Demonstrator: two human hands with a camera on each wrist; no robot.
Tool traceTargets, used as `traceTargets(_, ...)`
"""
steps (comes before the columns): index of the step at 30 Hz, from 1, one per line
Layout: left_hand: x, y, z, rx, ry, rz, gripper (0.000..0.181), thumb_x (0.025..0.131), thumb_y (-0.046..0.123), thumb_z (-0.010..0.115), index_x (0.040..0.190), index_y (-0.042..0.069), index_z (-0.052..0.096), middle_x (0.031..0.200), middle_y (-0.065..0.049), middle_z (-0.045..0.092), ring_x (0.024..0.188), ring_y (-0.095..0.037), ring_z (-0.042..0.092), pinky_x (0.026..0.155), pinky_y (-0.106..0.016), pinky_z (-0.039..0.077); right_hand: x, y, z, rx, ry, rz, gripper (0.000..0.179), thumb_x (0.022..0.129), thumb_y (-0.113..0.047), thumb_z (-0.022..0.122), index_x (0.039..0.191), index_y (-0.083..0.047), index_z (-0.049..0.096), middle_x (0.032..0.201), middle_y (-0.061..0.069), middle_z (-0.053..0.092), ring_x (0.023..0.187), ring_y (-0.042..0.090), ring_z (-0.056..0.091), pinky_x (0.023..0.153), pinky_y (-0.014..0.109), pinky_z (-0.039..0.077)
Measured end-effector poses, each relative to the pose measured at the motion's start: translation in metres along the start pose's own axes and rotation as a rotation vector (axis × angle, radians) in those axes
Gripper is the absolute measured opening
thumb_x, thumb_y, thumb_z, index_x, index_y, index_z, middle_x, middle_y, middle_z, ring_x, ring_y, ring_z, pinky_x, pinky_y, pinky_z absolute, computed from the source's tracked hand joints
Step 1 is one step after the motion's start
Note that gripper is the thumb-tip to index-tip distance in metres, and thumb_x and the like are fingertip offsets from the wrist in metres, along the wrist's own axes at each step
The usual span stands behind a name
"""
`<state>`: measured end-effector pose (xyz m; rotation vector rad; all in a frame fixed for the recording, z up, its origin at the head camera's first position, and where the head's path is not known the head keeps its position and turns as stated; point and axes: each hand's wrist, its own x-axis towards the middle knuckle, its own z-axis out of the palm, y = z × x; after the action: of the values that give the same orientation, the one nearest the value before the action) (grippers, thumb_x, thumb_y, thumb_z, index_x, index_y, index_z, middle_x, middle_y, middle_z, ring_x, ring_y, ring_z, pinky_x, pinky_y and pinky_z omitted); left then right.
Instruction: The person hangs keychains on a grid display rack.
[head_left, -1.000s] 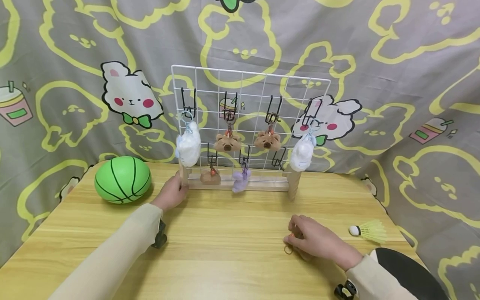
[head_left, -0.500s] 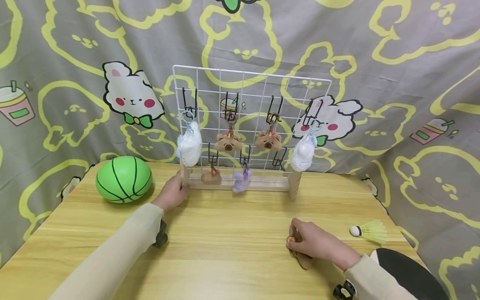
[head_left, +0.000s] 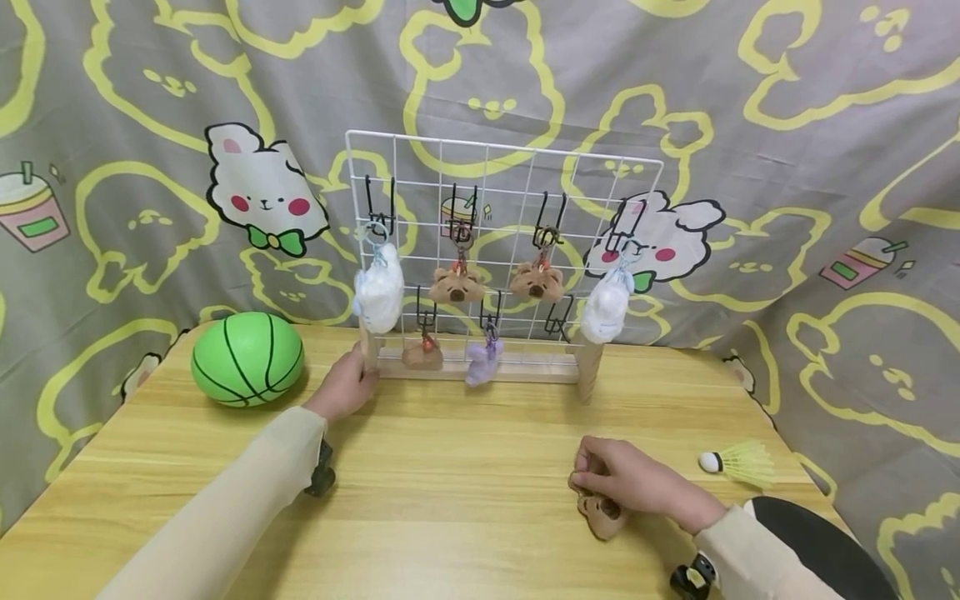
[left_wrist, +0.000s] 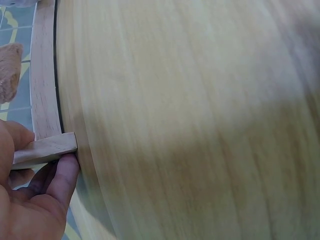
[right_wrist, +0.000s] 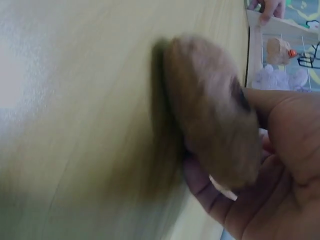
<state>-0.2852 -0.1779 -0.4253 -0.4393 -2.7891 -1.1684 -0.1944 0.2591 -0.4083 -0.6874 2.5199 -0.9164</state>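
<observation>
In the head view, my left hand (head_left: 345, 385) grips the left wooden foot (left_wrist: 47, 150) of a white wire grid rack (head_left: 506, 150); the left wrist view shows thumb and fingers on either side of the wood. At the front right, my right hand (head_left: 626, 477) pinches a brown plush bear keychain (head_left: 602, 518) by its upper end, the bear's head hanging close over the table. The right wrist view shows the plush (right_wrist: 212, 110) blurred beside the fingers. From the rack's black hooks hang two white plush keychains (head_left: 379, 290), several brown bear keychains (head_left: 457, 285) and a purple one (head_left: 483, 362).
A black hook (head_left: 557, 317) at the lower right of the grid carries nothing. A green ball (head_left: 247, 358) sits left of the rack. To the right lie a yellow shuttlecock (head_left: 738, 463) and a black round-edged object (head_left: 813, 546). A patterned curtain (head_left: 825, 100) stands behind the table.
My right hand has gone from closing over the bear keychain on the table to pinching its upper end, and the bear has turned its face into view. The left hand keeps its place.
</observation>
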Motion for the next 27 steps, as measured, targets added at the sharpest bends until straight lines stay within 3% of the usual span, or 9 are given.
traceTargets(4,0.000,0.000,0.000,-0.005,0.001,0.001,0.046,0.102,-0.002,0.049,0.144,-0.017,0.040,0.138,-0.042,0.055,0.112,-0.045,0.060,0.094,-0.057,0.051,0.000,0.004,-0.003,0.018,0.014,-0.068,0.014,0.106,-0.019,0.061,0.097,-0.009,0.065,0.078,-0.003,0.066,0.066,-0.002,0.053,0.059,0.021,0.047)
traceTargets(9,0.000,-0.002,0.000,-0.005,-0.006,-0.007,0.044,0.102,-0.002,0.049,0.143,-0.016,0.041,0.130,-0.039,0.059,0.102,-0.041,0.061,0.087,-0.052,0.051,0.002,0.008,-0.006,0.053,0.055,-0.079,0.013,0.106,-0.018,0.060,0.099,-0.009,0.068,0.088,0.002,0.070,0.076,0.000,0.059,0.069,0.022,0.054)
traceTargets(13,0.001,-0.002,0.001,-0.001,-0.002,-0.001,0.047,0.102,-0.001,0.049,0.145,-0.016,0.040,0.141,-0.042,0.053,0.121,-0.051,0.059,0.099,-0.061,0.051,0.004,0.012,-0.006,0.198,0.106,-0.030,0.016,0.107,-0.015,0.056,0.105,-0.002,0.065,0.102,0.009,0.072,0.088,0.003,0.064,0.077,0.021,0.056)
traceTargets(15,0.001,-0.002,0.001,0.000,-0.002,-0.002,0.047,0.102,-0.002,0.049,0.146,-0.016,0.039,0.143,-0.042,0.051,0.125,-0.052,0.057,0.102,-0.063,0.050,0.004,0.014,-0.005,0.301,0.116,0.000,0.020,0.109,-0.014,0.053,0.110,0.004,0.061,0.104,0.011,0.072,0.087,0.004,0.064,0.075,0.020,0.056)
traceTargets(18,0.002,-0.002,0.001,-0.001,-0.003,-0.006,0.046,0.102,-0.002,0.049,0.144,-0.017,0.040,0.141,-0.043,0.053,0.118,-0.048,0.060,0.098,-0.061,0.051,0.005,0.015,-0.004,0.425,0.122,0.020,0.024,0.110,-0.014,0.050,0.114,0.010,0.056,0.102,0.007,0.071,0.084,0.003,0.063,0.071,0.018,0.054)
traceTargets(21,0.002,-0.002,0.001,0.002,-0.003,-0.006,0.045,0.102,-0.002,0.049,0.143,-0.017,0.040,0.137,-0.043,0.055,0.110,-0.043,0.060,0.094,-0.058,0.051,0.006,0.015,-0.003,0.517,0.136,0.020,0.027,0.110,-0.015,0.049,0.116,0.011,0.054,0.103,0.003,0.072,0.087,0.005,0.067,0.077,0.019,0.058)
traceTargets(23,0.001,-0.001,0.001,0.006,-0.004,-0.006,0.045,0.102,-0.002,0.049,0.143,-0.017,0.040,0.136,-0.042,0.056,0.107,-0.042,0.060,0.092,-0.057,0.051,0.008,0.015,-0.002,0.563,0.155,0.013,0.027,0.110,-0.015,0.049,0.116,0.011,0.054,0.108,0.003,0.074,0.096,0.007,0.071,0.088,0.022,0.060)
traceTargets(27,0.001,-0.001,0.000,0.004,-0.006,-0.010,0.045,0.102,-0.001,0.050,0.142,-0.018,0.040,0.133,-0.042,0.057,0.105,-0.041,0.060,0.091,-0.056,0.051,0.012,0.011,-0.003,0.587,0.202,0.000,0.029,0.110,-0.015,0.049,0.119,0.012,0.054,0.110,0.004,0.075,0.099,0.009,0.073,0.094,0.025,0.060)
